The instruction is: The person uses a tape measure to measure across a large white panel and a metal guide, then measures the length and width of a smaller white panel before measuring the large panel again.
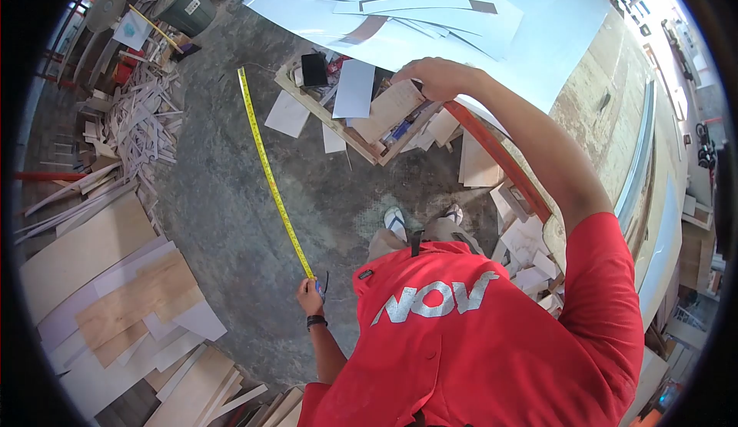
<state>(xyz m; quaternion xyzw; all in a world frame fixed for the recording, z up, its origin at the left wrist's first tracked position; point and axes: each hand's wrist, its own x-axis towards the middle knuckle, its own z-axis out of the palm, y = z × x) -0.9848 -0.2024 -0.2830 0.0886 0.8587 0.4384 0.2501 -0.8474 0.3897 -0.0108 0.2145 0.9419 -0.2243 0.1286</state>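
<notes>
My left hand [310,298], low in the head view, is closed around a blue tape measure [319,289]. Its yellow blade [269,173] is drawn out, slightly curved, and runs up and left over the grey floor. My right hand [434,78] is at the near edge of the big white sheet [553,12], above a wooden box of papers and oddments [380,154]. Its fingers are bent at the edge, and what they hold, if anything, is hidden.
Scrap strips [146,112] and wooden boards [146,296] lie along the left. A dark bin [187,8] stands at the upper left. Several offcuts lie beside a red bar [503,162] on the right. Thin strips [415,4] rest on the white sheet.
</notes>
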